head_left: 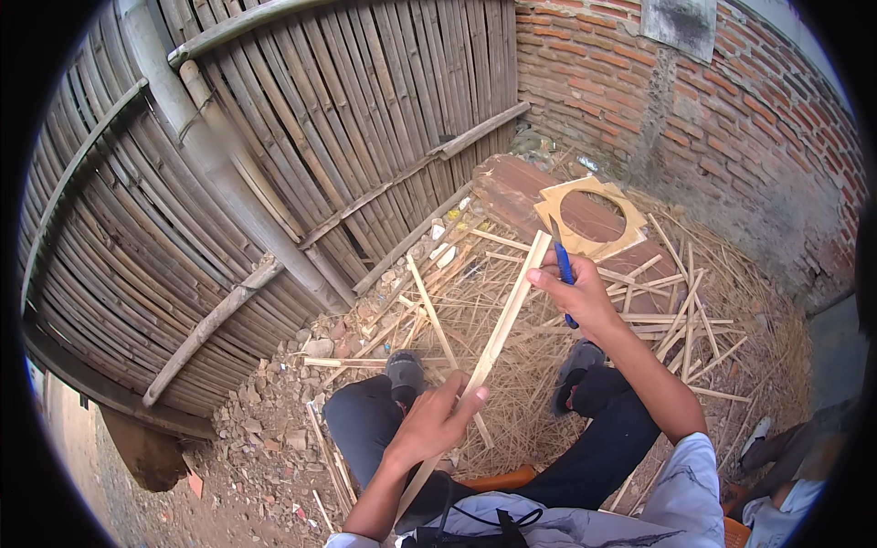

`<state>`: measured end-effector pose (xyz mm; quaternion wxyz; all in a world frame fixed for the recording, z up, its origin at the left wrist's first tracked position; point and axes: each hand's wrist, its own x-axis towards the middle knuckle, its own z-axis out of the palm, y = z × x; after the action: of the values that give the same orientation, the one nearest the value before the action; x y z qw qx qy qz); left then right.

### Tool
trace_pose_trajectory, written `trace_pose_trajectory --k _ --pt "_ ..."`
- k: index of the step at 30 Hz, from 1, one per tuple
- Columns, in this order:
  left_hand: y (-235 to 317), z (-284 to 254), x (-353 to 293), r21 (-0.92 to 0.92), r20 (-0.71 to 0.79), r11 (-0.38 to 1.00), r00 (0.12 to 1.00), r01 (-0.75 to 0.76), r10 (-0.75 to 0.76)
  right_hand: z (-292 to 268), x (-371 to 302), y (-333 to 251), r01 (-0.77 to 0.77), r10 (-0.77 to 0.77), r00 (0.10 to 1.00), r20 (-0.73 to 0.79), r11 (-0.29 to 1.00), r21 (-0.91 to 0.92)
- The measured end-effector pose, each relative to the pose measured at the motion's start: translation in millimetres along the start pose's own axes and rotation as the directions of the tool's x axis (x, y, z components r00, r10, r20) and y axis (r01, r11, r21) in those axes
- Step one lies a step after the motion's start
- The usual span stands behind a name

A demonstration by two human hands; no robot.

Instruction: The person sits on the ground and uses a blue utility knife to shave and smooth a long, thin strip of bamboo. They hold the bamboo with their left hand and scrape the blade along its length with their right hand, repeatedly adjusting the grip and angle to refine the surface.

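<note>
A long pale bamboo strip [504, 324] slants across in front of me, its upper end raised and its lower end running down over my lap. My left hand [433, 424] is closed around its lower part, thumb along the edge. Near the top, my right hand [581, 290] pinches the same strip between thumb and fingers. That hand also holds a knife with a blue handle [565, 263], its dark blade pointing up beside the strip. Part of the handle is hidden behind the fingers.
Several cut strips [687, 321] and thin shavings [512, 416] litter the ground around my feet. A brown board [507, 187] carries a cardboard piece with a round hole [552, 203]. A bamboo wall [365, 110] stands left, a brick wall [703, 119] right. Another person's leg [776, 452] shows at right.
</note>
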<state>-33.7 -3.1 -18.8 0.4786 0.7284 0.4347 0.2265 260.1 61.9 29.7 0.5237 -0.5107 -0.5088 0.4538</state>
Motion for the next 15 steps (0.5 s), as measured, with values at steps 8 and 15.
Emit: trace_pose_trajectory --k 8,15 --pt "17.4 -17.6 86.5 -0.117 0.359 0.992 0.933 0.037 0.008 -5.1 13.7 21.4 0.107 -0.111 0.991 -0.075 0.992 -0.066" --pt "18.4 -2.9 113.5 -0.469 0.187 0.882 0.981 0.036 0.059 -34.9 11.6 35.6 0.173 -0.164 0.984 0.067 0.970 -0.173"
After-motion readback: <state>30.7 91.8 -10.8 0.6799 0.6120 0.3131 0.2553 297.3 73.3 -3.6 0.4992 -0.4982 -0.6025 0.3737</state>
